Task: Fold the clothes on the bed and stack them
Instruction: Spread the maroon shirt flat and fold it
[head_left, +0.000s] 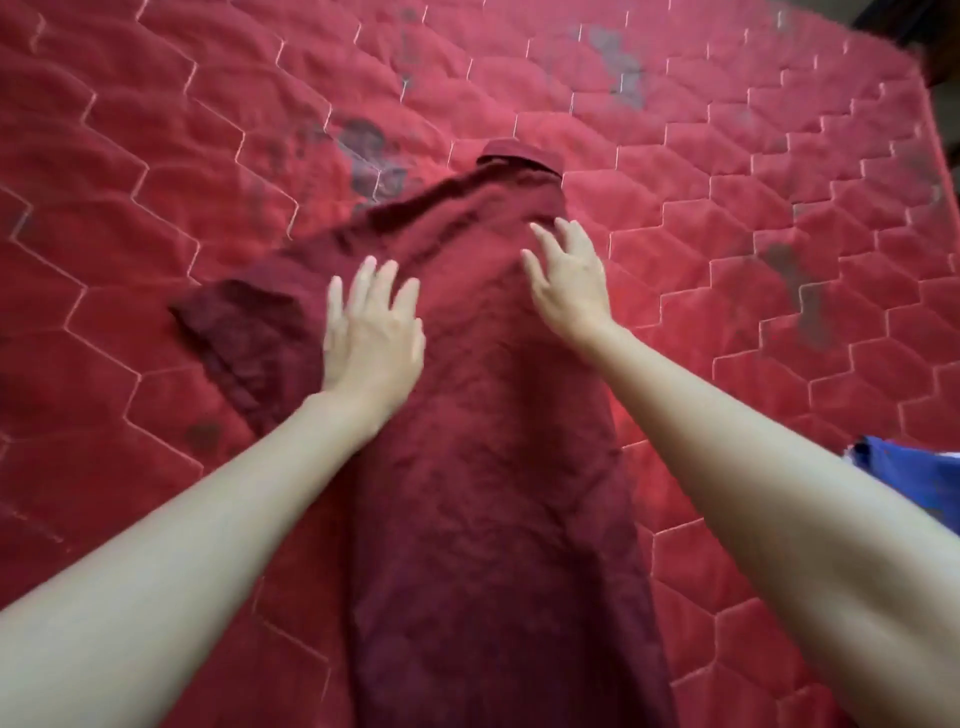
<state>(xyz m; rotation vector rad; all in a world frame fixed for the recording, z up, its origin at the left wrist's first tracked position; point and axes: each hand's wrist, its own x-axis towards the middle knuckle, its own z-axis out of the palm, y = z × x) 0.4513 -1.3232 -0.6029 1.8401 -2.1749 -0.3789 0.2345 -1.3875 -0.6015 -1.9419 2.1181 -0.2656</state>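
Observation:
A dark maroon shirt (488, 467) lies lengthwise on the red quilted mattress (156, 156), collar at the far end. Its right side is folded inward; the short left sleeve (239, 332) still sticks out to the left. My left hand (371, 332) rests flat on the cloth near the left shoulder, fingers spread. Over the shirt's upper right part is my right hand (569, 280), open with fingers apart, at or just above the fabric. Neither hand grips the cloth.
A blue garment (914, 478) lies at the right edge of the view, partly behind my right forearm. The mattress has worn grey patches (374, 156). Its far right edge (935, 119) meets a dark floor.

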